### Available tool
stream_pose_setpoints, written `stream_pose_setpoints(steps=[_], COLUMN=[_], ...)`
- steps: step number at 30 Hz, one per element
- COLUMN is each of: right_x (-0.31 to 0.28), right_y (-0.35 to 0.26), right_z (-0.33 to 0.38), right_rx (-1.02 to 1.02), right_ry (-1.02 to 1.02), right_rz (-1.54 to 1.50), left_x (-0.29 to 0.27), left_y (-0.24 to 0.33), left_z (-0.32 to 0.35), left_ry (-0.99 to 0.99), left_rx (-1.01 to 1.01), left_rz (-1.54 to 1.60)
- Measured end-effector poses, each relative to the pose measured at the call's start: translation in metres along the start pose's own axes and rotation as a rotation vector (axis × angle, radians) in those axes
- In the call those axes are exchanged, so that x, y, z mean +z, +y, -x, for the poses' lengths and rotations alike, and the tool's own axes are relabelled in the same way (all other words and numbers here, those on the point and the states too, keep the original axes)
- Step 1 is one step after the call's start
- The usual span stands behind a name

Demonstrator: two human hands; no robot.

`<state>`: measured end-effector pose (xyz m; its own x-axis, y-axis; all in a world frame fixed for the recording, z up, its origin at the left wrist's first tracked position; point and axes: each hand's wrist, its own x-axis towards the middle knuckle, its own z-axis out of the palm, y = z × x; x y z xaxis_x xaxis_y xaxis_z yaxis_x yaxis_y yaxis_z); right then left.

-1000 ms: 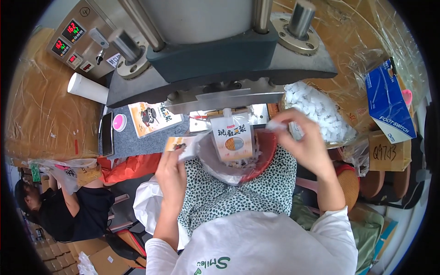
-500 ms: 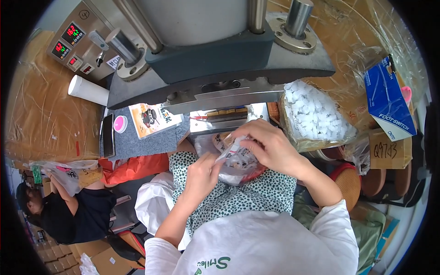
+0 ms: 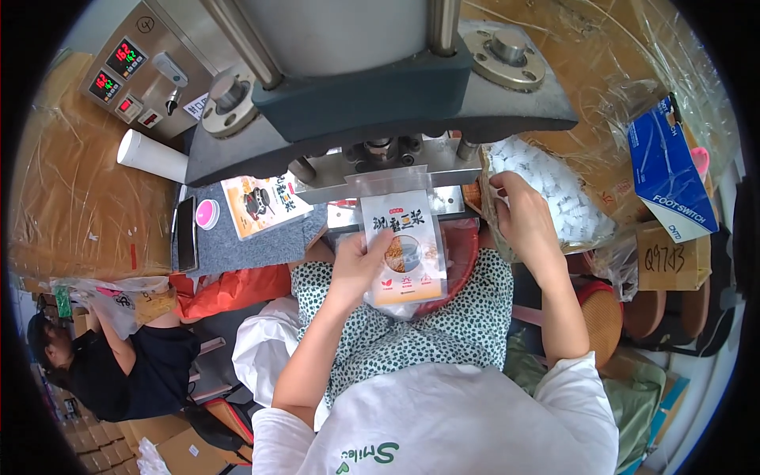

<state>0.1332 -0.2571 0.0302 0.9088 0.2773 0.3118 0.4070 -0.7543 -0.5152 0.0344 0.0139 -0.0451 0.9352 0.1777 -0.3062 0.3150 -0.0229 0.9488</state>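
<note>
My left hand [image 3: 354, 265] is closed on the left side of a printed pouch [image 3: 431, 237], thumb across its front. The flat pouch is white with an orange lower edge and a round window. Its clear top reaches the metal bar [image 3: 317, 190] of a press [image 3: 356, 103]; whether the bar clamps it I cannot tell. My right hand [image 3: 526, 218] is at the left edge of a carton of small white pieces [image 3: 546, 190]. Its fingers are bent, thumb apart, and nothing shows between them. Behind the pouch, a red basin [image 3: 467, 273] sits on my lap, with clear plastic in it.
On a grey mat [image 3: 261, 253] at left lie another printed pouch [image 3: 265, 204], a pink-lidded tub [image 3: 207, 214] and a phone [image 3: 187, 233]. A blue box [image 3: 669, 170] stands at right. Another person [image 3: 134, 356] works at far left.
The press's bar has moved down its posts. My left hand now holds the pouch flat up at the bar. My right hand has left the crumpled plastic and moved right to the carton.
</note>
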Motion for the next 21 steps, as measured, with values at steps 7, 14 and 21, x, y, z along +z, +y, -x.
stream_pose_setpoints(steps=[7,14,21], right_x=[-0.001,-0.018,0.012], right_y=[0.018,-0.063,-0.099], right_z=[-0.004,0.011,0.007], right_rx=[-0.053,-0.048,-0.679], right_ry=[-0.082,-0.308,-0.15], right_rz=[0.026,-0.606,-0.305], left_x=[-0.084,-0.062,-0.024], left_y=[-0.029,0.002,0.041], left_z=[-0.017,0.058,0.084], left_ry=[0.589,0.599,0.399], left_rx=[0.593,0.498,0.661], left_rz=[-1.39,-0.97,-0.903])
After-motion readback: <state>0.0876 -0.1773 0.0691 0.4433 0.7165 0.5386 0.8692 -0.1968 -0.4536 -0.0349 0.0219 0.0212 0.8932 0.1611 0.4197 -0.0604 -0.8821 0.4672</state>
